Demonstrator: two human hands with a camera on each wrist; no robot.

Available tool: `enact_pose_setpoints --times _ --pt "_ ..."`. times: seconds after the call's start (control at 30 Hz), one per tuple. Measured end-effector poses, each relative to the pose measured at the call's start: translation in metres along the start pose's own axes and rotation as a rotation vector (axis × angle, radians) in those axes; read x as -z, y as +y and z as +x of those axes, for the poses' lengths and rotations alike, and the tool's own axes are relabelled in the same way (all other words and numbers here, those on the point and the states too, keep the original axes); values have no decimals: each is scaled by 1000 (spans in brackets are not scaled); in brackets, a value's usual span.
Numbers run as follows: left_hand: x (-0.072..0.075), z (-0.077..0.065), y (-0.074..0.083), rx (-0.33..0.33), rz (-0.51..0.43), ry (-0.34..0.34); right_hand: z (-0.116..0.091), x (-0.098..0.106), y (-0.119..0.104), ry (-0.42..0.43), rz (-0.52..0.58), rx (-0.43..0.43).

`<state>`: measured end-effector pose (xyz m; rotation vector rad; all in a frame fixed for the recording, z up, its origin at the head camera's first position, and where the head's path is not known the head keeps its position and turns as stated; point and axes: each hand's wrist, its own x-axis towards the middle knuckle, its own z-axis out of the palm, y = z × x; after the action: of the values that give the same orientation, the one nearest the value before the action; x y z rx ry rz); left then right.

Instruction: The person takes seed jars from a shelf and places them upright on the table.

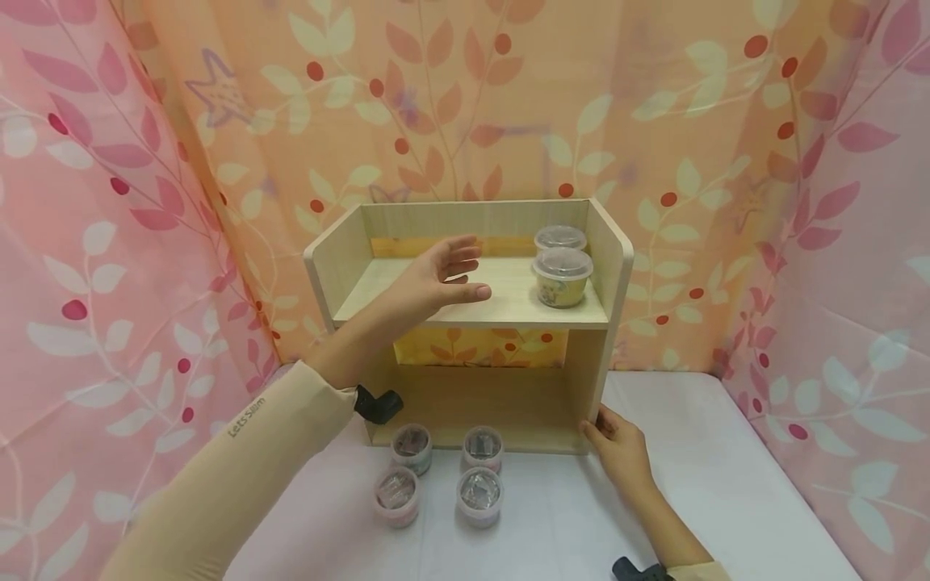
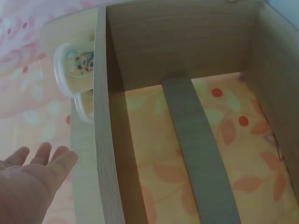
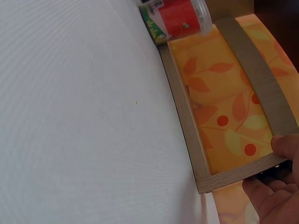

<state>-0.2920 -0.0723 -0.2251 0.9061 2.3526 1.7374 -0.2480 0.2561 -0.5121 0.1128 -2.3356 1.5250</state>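
Observation:
A light wooden two-tier shelf (image 1: 465, 324) stands against the curtain. Over its upper board my left hand (image 1: 443, 278) hovers with fingers apart and nothing in them. To the right of that hand, two lidded tubs stand one behind the other: a front tub (image 1: 563, 286) with a yellowish body and a back tub (image 1: 559, 236). The left wrist view shows the left palm (image 2: 28, 186) beside the upper board's edge. My right hand (image 1: 621, 448) grips the lower front edge of the shelf's right side panel; the right wrist view shows thumb and fingers on either side of that panel (image 3: 243, 172).
Several lidded tubs stand on the white tabletop (image 1: 545, 524) before the shelf, among them a front right tub (image 1: 479, 496) and a front left tub (image 1: 396, 496). Floral curtains (image 1: 465, 105) hang behind and on both sides.

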Motion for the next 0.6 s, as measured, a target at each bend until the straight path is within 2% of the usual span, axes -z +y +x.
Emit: enact_pose_setpoints --times 0.27,0.6 --pt "-15 28 -2 11 5 -10 1 0 0 4 -12 -11" --pt "-26 57 -15 76 29 -47 1 1 1 -7 -4 9"
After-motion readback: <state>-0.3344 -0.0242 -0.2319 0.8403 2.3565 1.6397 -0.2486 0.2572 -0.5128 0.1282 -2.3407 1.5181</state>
